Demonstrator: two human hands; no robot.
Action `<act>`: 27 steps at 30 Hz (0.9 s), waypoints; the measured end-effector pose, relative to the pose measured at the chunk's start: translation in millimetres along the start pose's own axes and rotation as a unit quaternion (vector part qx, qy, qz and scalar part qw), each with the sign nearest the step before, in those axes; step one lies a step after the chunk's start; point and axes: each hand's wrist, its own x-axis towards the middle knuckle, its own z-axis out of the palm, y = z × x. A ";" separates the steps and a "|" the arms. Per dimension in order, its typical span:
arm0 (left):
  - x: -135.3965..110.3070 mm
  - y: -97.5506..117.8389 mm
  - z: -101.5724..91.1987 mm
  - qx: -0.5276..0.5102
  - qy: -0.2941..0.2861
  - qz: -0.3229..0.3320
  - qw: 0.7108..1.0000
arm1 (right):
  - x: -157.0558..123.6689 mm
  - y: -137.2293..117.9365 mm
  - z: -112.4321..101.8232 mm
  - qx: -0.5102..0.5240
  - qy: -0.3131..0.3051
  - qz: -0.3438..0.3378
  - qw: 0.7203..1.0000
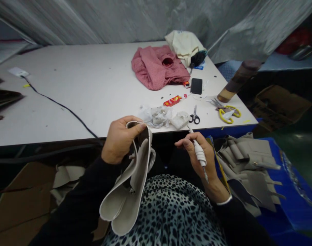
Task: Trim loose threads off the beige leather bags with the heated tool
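Note:
My left hand [120, 139] pinches the upper edge of a folded light-grey leather piece [129, 201], thumb inside the fold. The piece hangs over my lap, its two rounded ends pointing down. In my right hand [200, 157] is a slim tool with a white-wrapped handle [200, 153], resting between thumb and palm. One thin end points up toward the table edge, the other down along my wrist. Just beyond my hands, at the table edge, lie whitish blocks in crumpled plastic [158, 116] and a second pale block [180, 120]. Small black-handled scissors [195, 117] lie beside them.
On the white table [76, 82] are a pink cloth [158, 66], a cream bag [185, 46], yellow-handled scissors [229, 113], a bottle [238, 82], a red packet [172, 100] and a black cable [66, 107]. Grey leather pieces [255, 160] fill a blue-lined container at right. Cardboard [25, 198] stands at left.

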 end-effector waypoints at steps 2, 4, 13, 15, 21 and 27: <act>-4.5 16.2 -19.7 0.026 0.047 0.032 0.998 | -2.0 -4.9 -4.0 0.007 0.012 -0.008 1.000; -14.5 34.1 -38.6 0.060 0.113 0.075 0.989 | -3.8 -8.1 -6.9 0.012 0.018 -0.015 1.000; -76.1 5.3 -66.3 0.126 0.202 0.028 0.971 | -6.1 -0.3 -14.0 -0.038 0.082 -0.048 0.995; -84.2 -25.6 -64.9 0.180 0.205 0.032 0.961 | -8.0 9.3 -15.3 -0.074 0.092 -0.046 0.992; -105.3 -61.6 -63.6 0.258 0.206 0.077 0.941 | -29.9 20.8 -14.9 -0.138 0.035 -0.073 0.987; -96.9 -68.3 -66.7 0.254 0.232 0.082 0.935 | -48.5 29.0 -5.4 -0.187 -0.050 -0.102 0.976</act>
